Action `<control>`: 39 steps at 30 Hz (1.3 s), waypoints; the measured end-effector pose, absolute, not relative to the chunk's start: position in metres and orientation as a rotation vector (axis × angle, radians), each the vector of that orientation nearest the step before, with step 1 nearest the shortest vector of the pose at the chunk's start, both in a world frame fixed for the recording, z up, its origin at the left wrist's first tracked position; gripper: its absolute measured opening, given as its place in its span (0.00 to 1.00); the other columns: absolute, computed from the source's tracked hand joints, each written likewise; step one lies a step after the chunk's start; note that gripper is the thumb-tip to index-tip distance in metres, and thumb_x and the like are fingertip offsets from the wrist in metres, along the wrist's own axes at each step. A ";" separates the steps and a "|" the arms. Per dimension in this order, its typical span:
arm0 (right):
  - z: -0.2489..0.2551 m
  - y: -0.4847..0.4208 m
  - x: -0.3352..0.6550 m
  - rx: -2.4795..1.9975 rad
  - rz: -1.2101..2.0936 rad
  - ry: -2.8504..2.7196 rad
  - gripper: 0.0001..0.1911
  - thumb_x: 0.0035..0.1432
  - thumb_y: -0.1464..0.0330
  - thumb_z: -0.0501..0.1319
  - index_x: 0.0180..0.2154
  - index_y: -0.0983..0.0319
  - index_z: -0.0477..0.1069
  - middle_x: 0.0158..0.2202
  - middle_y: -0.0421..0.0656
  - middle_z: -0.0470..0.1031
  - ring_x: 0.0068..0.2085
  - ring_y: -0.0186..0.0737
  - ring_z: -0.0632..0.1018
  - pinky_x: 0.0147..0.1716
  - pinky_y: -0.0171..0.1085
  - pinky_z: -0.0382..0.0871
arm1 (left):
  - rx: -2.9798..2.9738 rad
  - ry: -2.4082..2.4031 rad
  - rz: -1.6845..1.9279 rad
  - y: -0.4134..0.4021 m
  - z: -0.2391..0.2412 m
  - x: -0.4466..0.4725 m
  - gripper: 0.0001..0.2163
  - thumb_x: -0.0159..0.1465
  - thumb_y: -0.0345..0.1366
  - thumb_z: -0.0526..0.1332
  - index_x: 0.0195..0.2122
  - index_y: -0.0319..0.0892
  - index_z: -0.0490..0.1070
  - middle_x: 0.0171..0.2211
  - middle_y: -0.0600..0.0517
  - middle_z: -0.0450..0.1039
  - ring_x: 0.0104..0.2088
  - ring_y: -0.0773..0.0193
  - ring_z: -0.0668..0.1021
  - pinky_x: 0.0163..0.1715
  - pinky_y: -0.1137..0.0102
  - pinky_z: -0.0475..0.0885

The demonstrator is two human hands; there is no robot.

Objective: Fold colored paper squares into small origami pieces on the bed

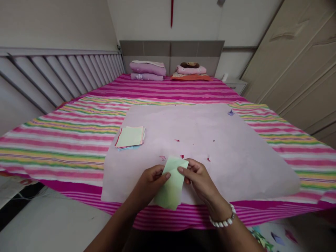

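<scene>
A pale green sheet of paper [172, 187], folded into a narrow upright shape, is held between both hands above the near edge of the bed. My left hand [152, 180] pinches its left side, thumb on top and fingers behind. On the upper right corner, my right hand [196, 175] grips the paper the same way, thumb in front. A white bead bracelet [223, 220] circles the right wrist. To the left lies a stack of square coloured papers [130, 136], pale green uppermost, with red, pink and blue edges showing.
A large whitish sheet [210, 133] covers the striped bedspread [65, 140]. Small red scraps [177, 140] lie on it, and a small purple folded piece [231, 112] sits far right. Folded bedding [148, 70] is by the headboard. Coloured paper pieces [277, 238] are on the floor.
</scene>
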State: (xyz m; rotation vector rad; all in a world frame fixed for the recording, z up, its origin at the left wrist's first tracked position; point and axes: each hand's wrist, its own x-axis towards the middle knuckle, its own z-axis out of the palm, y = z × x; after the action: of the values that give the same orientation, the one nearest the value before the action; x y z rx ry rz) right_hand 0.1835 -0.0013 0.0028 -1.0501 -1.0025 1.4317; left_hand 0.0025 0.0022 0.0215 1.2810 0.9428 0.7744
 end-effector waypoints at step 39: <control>0.020 -0.023 0.177 -0.757 0.631 -1.728 0.11 0.53 0.69 0.66 0.40 0.54 0.75 0.40 0.45 0.76 0.43 0.48 0.74 0.43 0.49 0.68 | 1.808 1.060 1.037 0.005 0.017 -0.012 0.08 0.60 0.31 0.61 0.37 0.46 0.79 0.37 0.49 0.80 0.38 0.59 0.79 0.41 0.68 0.72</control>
State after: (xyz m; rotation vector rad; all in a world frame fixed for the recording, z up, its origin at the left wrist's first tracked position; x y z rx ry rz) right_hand 0.1767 -0.0229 0.0202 -0.7565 -1.7279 0.6307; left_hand -0.0117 0.0045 0.0174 1.8076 1.0596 1.0366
